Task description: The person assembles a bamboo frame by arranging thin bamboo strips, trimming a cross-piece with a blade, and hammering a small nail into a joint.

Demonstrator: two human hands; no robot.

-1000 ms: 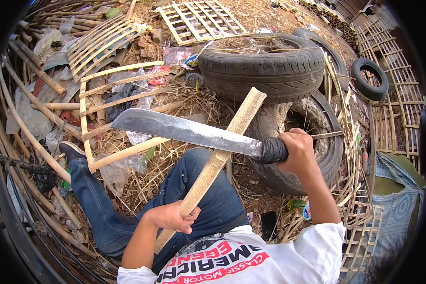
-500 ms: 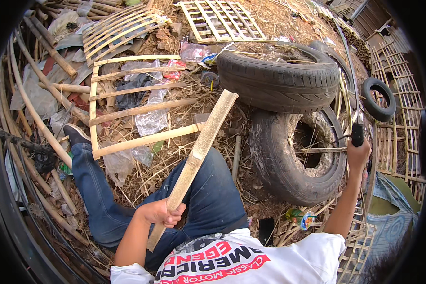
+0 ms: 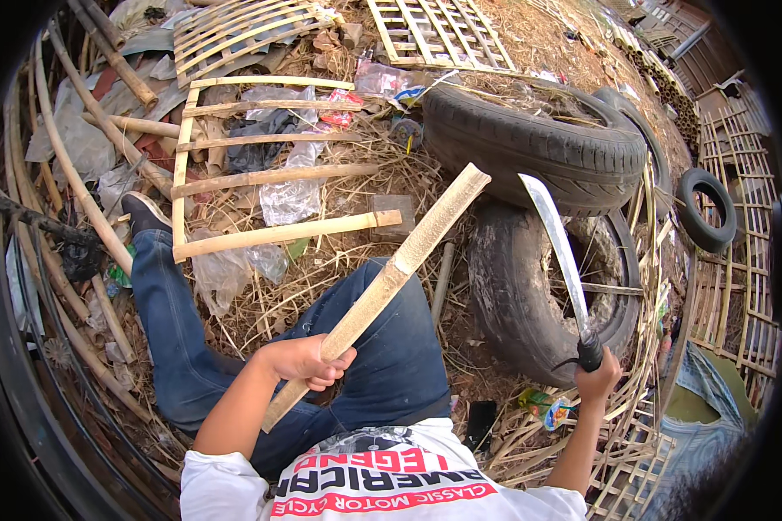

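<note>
My left hand (image 3: 308, 360) is closed round the lower part of a split bamboo strip (image 3: 395, 276), which slants up to the right across my bent knee. In my right hand (image 3: 598, 375) is a machete (image 3: 558, 239), gripped by its black handle, its long curved blade pointing up in front of the tires. The blade stands apart from the bamboo strip. Left of the strip's upper end, a comb-like bamboo frame (image 3: 180, 174) lies on the ground, several slats reaching right from one upright.
An upper tire (image 3: 530, 143) rests on a lower tire (image 3: 517, 295) ahead of me; a smaller tire (image 3: 706, 208) is at the right. Bamboo lattices (image 3: 443, 35) lie farther off. Bamboo poles (image 3: 69, 174) line the left side. Plastic scraps and straw litter the ground.
The machete has swung inward and down from the far right, with my right hand coming closer to my body. The bamboo strip now leans more to the right in my left hand.
</note>
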